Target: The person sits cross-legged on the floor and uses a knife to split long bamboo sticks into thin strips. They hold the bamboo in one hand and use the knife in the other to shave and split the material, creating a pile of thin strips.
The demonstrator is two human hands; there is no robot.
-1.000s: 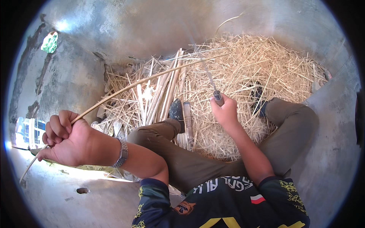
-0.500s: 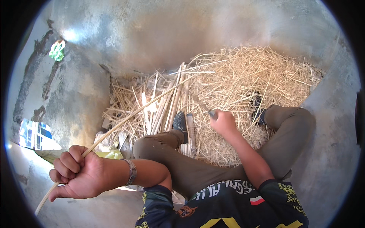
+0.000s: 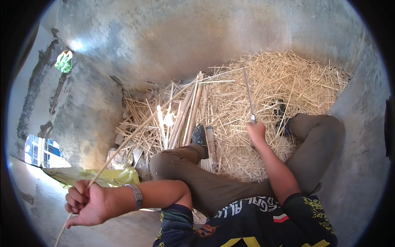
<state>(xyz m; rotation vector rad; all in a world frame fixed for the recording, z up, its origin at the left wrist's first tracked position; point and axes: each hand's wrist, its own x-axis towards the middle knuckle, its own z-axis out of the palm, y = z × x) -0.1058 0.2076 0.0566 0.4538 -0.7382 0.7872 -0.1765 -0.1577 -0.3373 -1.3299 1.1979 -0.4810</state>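
Observation:
My left hand [image 3: 88, 201], out at the lower left, is closed around a long thin bamboo strip [image 3: 131, 136]. The strip slants up and right across the scrap heap, and its near end hangs below the fist. A knife [image 3: 249, 95] is in my right hand [image 3: 257, 132], gripped by the handle. Its long narrow blade points up and away from me, over the pile of shavings [image 3: 304, 82]. The strip's far end lies among other pale strips near the blade tip; whether the two touch, I cannot tell.
Thicker bamboo slats [image 3: 187, 117] lean beside my left foot [image 3: 198, 136]. Next to that foot lies a brown wooden piece with ridged bands [image 3: 212, 148]. A concrete wall [image 3: 185, 41] closes off the far side. Yellow plastic sheeting [image 3: 119, 176] lies at the left.
The knife has swung upright and its blade now shows clearly; my right hand has shifted slightly right. My left hand has moved a little down and right with the strip.

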